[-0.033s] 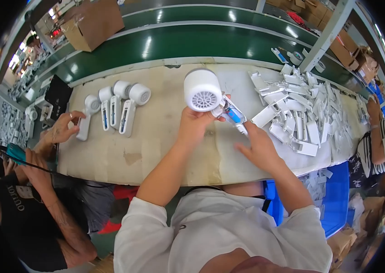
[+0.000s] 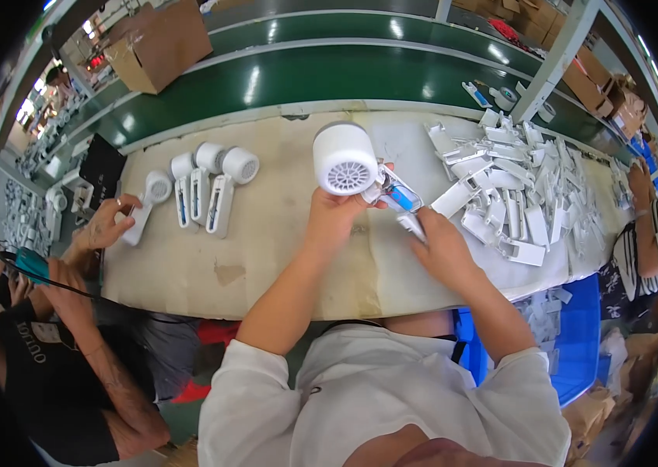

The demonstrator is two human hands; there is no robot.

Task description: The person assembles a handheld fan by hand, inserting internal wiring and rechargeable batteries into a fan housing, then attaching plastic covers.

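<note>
The left hand (image 2: 332,222) is closed around the neck of a white device (image 2: 343,159), whose drum-shaped head stands just above that hand with its round grille turned toward the wearer. The device's handle slants away toward the right hand (image 2: 449,251), its uncovered inside showing a blue part (image 2: 400,198) between the 2 hands. The right hand pinches the end of a slim white piece (image 2: 411,226) between thumb and fingers, close under the handle; whether piece and handle touch, I cannot tell.

Under both hands lies a pale tabletop (image 2: 282,257). Just beyond the right hand, to its right, a heap of loose white parts (image 2: 500,187) spreads over the table. Below and to the right of the same hand, past the table edge, is a blue bin (image 2: 584,335) with pale parts inside.

Well to the left of the left hand, 3 similar devices (image 2: 220,206) lie side by side, blue strips showing in their handles. Farther left, a co-worker's hand (image 2: 109,222) touches another white device (image 2: 138,224). Farthest ahead of both hands run a green surface (image 2: 329,70) and, to the left, a cardboard box (image 2: 166,47).
</note>
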